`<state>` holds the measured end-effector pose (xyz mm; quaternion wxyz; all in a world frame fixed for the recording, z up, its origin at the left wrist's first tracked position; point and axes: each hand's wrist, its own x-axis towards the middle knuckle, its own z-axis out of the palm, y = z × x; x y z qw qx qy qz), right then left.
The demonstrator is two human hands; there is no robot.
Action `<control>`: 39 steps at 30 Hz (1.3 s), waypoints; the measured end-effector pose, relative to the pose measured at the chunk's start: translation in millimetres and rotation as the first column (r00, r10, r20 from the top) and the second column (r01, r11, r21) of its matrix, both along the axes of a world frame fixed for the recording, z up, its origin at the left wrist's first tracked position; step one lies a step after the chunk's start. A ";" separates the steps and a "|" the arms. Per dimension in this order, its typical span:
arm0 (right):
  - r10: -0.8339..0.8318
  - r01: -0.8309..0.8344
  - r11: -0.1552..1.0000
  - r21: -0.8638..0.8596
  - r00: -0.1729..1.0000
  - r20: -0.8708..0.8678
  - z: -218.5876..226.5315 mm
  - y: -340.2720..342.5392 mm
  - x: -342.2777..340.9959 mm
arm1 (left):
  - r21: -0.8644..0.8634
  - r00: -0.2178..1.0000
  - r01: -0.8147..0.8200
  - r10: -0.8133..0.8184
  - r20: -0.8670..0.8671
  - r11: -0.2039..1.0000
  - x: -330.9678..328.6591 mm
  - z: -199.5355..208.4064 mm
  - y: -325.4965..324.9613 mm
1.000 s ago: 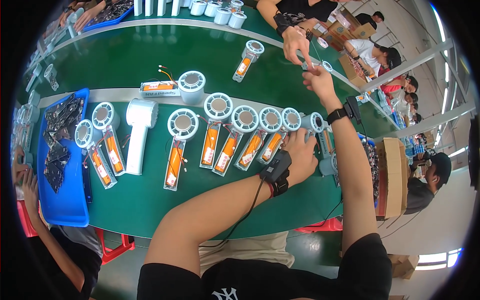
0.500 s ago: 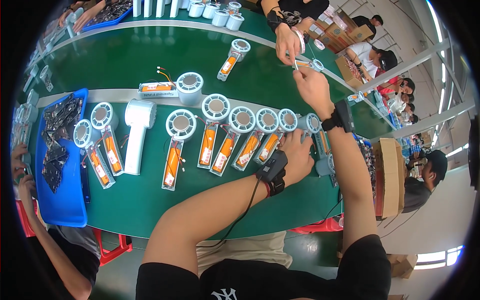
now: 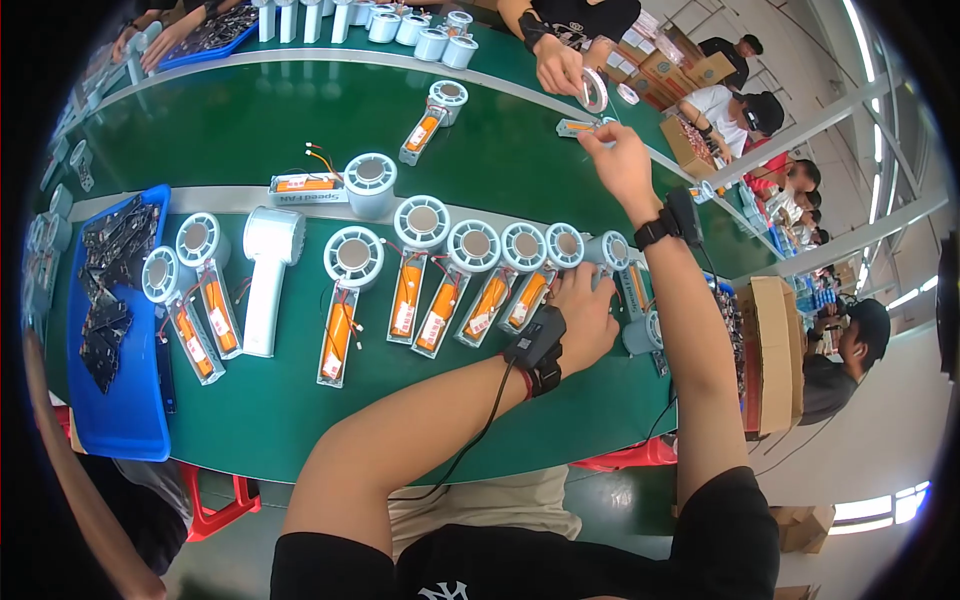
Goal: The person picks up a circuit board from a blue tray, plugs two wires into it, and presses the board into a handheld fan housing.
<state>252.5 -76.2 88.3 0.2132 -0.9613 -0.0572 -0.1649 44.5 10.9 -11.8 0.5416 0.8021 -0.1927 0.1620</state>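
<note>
My left hand [image 3: 585, 320] is at the right end of a row of light-blue handheld fans, its bent fingers at a handheld fan [image 3: 608, 250] whose handle lies beside the hand. The fingertips are partly hidden by the fan heads. My right hand [image 3: 624, 172] is raised over the green belt, thumb and finger pinched together; anything between them is too small to make out. Just beyond its fingertips lies another opened fan [image 3: 577, 128]. Nearby fans, such as one open fan [image 3: 490, 300], show orange batteries with white labels and loose wires in their handles.
Across the belt, another person's hand [image 3: 560, 68] is beside a white tape roll [image 3: 594, 92]. A blue tray [image 3: 120, 430] with dark circuit boards stands at left. A closed fan [image 3: 265, 290] lies among the open ones. A cardboard box [image 3: 775, 350] stands at right.
The other person's hand has drawn back from my right hand, and the white strip between them no longer shows. My right hand has come slightly lower. My left hand has barely moved.
</note>
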 end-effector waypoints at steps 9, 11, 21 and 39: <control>0.198 -0.109 0.924 -0.367 0.957 0.214 -6.5 20.7 8.2 | 0.017 1.000 0.017 -0.017 0.006 1.000 -1.9 4.1 5.2; 0.150 -0.072 0.905 -0.420 0.976 0.157 -1.9 24.0 7.9 | 0.019 1.000 0.027 -0.026 -0.004 0.999 -2.5 5.6 5.8; 0.411 -0.435 0.888 -0.151 0.897 -0.162 3.2 22.5 -77.6 | 0.017 1.000 0.005 -0.005 0.009 1.000 -3.1 3.5 5.4; 0.466 -0.451 0.883 -0.130 0.876 0.122 -3.3 7.7 -87.6 | -0.002 0.999 0.025 -0.024 0.048 1.000 -1.5 2.4 4.5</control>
